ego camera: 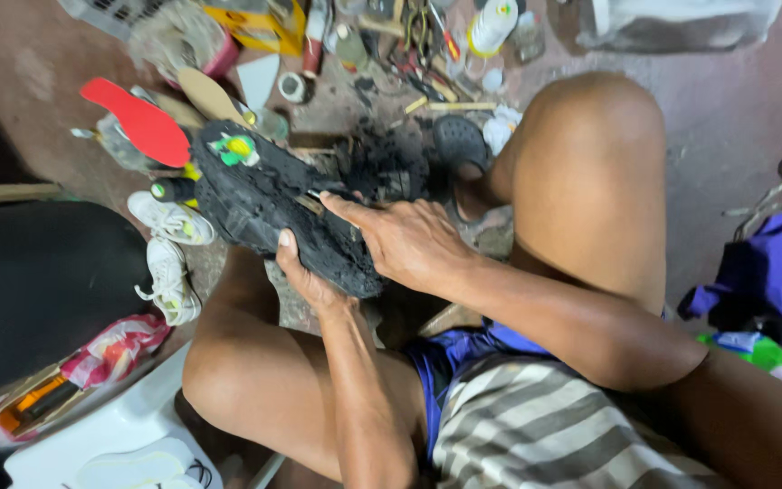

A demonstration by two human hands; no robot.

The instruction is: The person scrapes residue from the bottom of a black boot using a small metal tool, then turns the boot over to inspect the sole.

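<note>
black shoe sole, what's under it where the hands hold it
Under the black shoe sole the left hand cups its edge, thumb on top. The right hand presses above. The left fingers beneath are hidden.

Single head-worn camera, aimed steeply down and close over the lap; knees at 8 and 1 o'clock, cluttered floor (726,109) toward 12 o'clock.
</note>
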